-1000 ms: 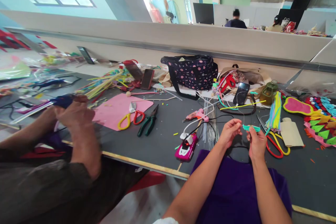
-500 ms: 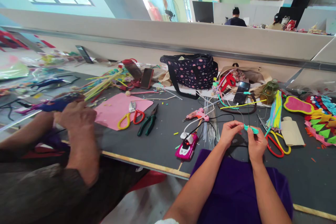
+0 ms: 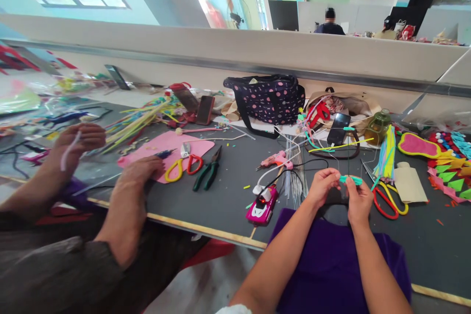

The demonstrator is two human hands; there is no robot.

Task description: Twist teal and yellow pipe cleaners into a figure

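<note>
My left hand [image 3: 324, 187] pinches the left end of a short turquoise pipe cleaner [image 3: 350, 180] between thumb and fingertips. Close beside it, the fingers of my right hand [image 3: 359, 202] are closed on the same piece. Thin wire runs up from there to another turquoise tuft [image 3: 348, 129]. Just right of my right hand lie scissors with red and yellow handles [image 3: 386, 202], partly under a bundle of pastel pipe cleaners [image 3: 387, 159]. A purple cloth [image 3: 312, 265] lies beneath my forearms.
A magenta power strip [image 3: 262, 208] and pink glue gun [image 3: 275, 161] sit left of my hands, cords trailing. Green pliers [image 3: 208, 171] and a pink sheet [image 3: 169, 144] lie farther left, by a co-worker's hands [image 3: 142, 171]. A dotted bag [image 3: 268, 100] stands behind.
My hands stay nearly in place, still on the turquoise pipe cleaner. The co-worker's hands have moved apart: one now holds a pale strip, the other has come right onto the pink sheet.
</note>
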